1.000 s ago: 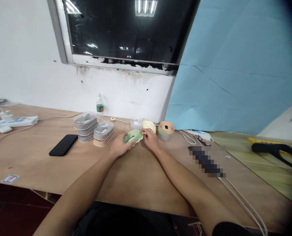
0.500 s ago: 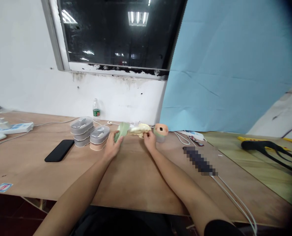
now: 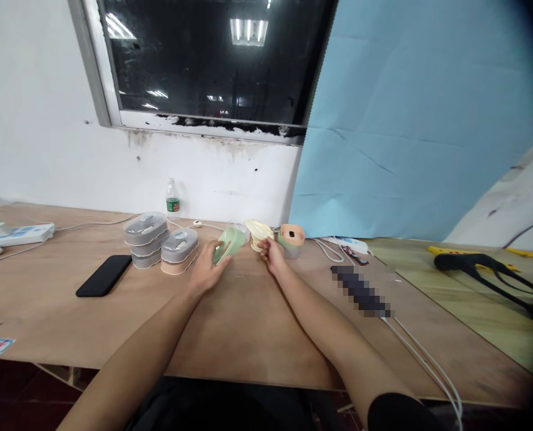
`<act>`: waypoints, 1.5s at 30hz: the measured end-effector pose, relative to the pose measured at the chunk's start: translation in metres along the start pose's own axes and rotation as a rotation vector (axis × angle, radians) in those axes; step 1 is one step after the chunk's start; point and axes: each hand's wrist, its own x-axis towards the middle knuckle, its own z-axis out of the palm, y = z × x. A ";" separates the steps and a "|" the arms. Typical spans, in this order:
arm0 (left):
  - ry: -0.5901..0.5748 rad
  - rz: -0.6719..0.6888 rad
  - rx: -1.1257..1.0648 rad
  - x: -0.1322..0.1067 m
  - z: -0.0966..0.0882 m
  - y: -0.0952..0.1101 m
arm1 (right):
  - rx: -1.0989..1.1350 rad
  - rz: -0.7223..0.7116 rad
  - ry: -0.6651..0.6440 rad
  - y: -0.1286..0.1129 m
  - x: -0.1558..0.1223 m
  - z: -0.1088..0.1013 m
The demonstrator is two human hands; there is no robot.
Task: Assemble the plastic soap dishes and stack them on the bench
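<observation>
My left hand (image 3: 206, 267) is closed round a pale green oval container (image 3: 229, 243), held tilted just above the wooden table (image 3: 248, 323). A little to its right, my right hand (image 3: 272, 254) grips a cream-yellow oval piece (image 3: 259, 232), also tilted up. The two pieces are apart, with a small gap between them. Beside my right hand stands a short stack with an orange top piece and a green one under it (image 3: 290, 239).
Grey-lidded oval boxes (image 3: 161, 244) are stacked left of my hands, with a black phone (image 3: 103, 275) further left. A water bottle (image 3: 172, 200) stands by the wall. White cables (image 3: 421, 359) run along the right, a power strip (image 3: 17, 234) lies far left.
The green container has been lifted off the table and tipped up in my left hand. My right hand has picked up the cream piece and drawn it away to the right.
</observation>
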 end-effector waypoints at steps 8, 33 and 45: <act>0.008 0.006 0.000 -0.001 0.002 -0.003 | -0.272 -0.393 0.132 0.013 0.010 -0.008; -0.077 -0.018 0.031 -0.003 0.006 -0.004 | -0.906 -0.769 -0.002 0.005 -0.009 -0.005; -0.076 -0.001 -0.066 -0.003 0.008 -0.018 | -0.938 -0.892 -0.114 0.002 -0.034 0.015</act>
